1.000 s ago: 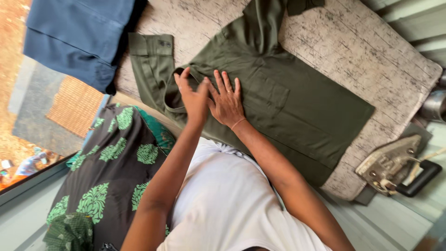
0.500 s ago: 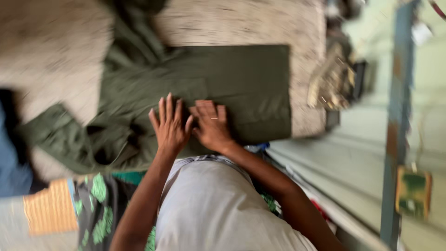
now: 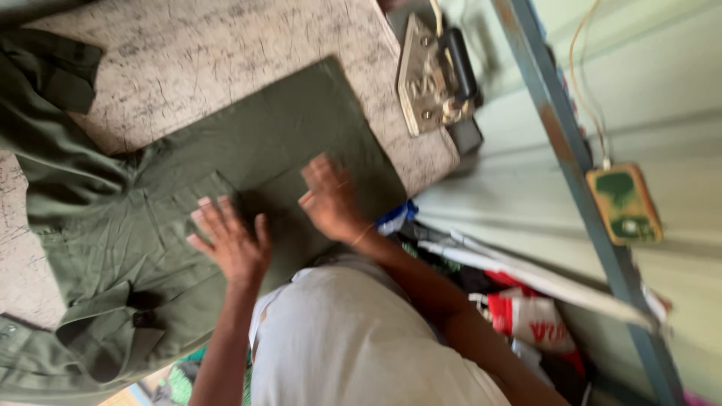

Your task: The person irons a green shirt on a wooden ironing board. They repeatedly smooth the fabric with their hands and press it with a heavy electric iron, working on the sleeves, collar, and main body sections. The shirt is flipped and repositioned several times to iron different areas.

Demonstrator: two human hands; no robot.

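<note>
Head view shows my left hand (image 3: 232,242) and right hand (image 3: 331,197) apart, open, flat on the green shirt (image 3: 150,225); iron (image 3: 432,71) stands near.

Ironing workplace, iron (image 3: 432,71), padded table (image 3: 210,53)

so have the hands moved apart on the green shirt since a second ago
Yes. The left hand and right hand, earlier touching, now lie apart on the green shirt.

matt olive cloth shirt (image 3: 248,165), rough mottled ironing pad (image 3: 210,53), dull metal iron (image 3: 425,75)
</note>
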